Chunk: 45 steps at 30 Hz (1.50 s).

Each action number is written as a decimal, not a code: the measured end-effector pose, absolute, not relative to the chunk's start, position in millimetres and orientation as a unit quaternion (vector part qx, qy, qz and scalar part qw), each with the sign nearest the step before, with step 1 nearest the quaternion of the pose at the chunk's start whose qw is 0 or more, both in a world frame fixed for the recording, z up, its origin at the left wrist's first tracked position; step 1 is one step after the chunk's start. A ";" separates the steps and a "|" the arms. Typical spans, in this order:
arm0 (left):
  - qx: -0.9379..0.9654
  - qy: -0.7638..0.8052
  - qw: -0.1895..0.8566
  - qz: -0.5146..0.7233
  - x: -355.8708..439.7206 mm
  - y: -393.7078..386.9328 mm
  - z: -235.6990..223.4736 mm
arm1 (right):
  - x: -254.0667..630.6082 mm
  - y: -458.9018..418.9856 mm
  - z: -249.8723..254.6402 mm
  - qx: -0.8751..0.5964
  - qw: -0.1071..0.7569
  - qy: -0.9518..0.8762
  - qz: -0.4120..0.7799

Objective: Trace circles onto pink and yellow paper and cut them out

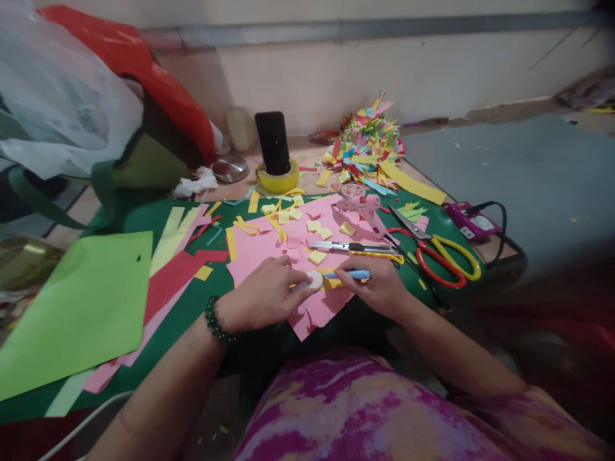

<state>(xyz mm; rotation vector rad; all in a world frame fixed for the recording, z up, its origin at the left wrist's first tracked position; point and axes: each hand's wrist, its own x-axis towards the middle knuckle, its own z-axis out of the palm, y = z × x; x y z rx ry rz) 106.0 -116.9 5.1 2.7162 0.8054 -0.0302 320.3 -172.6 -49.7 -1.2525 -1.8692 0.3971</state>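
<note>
My left hand (262, 296) rests on a pink paper sheet (283, 250) with its fingers pressing a small white round disc (314, 279) against the paper. My right hand (377, 285) is closed round a blue pen (353, 274), whose tip points left at the disc's edge. A small yellow paper scrap (332, 282) lies under the pen beside the disc. A dark bead bracelet (214, 320) circles my left wrist.
Green table mat (202, 301) with green sheet (81, 307), red and yellow strips. Utility knife (353, 246), red and yellow scissors (442, 256), pink glue gun (358, 205), phone (272, 142) standing in a yellow tape roll (277, 180), a heap of coloured paper strips (368, 144), plastic bags at left.
</note>
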 end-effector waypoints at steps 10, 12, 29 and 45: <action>0.948 0.288 0.133 -0.019 108.5 -126.0 6.9 | 314.2 -190.5 -41.1 -0.467 0.415 -0.777 0.074; 0.950 0.288 0.124 -0.012 109.5 -133.8 5.9 | 315.2 -184.4 -41.6 -0.478 0.429 -0.763 0.074; 0.924 0.313 0.211 0.056 95.5 -150.8 -3.0 | 321.7 -191.6 -36.3 -0.503 0.467 -0.712 0.147; 0.902 0.363 0.196 0.130 65.0 -169.5 -45.9 | 282.7 -153.1 -53.3 -0.488 0.328 -0.801 0.114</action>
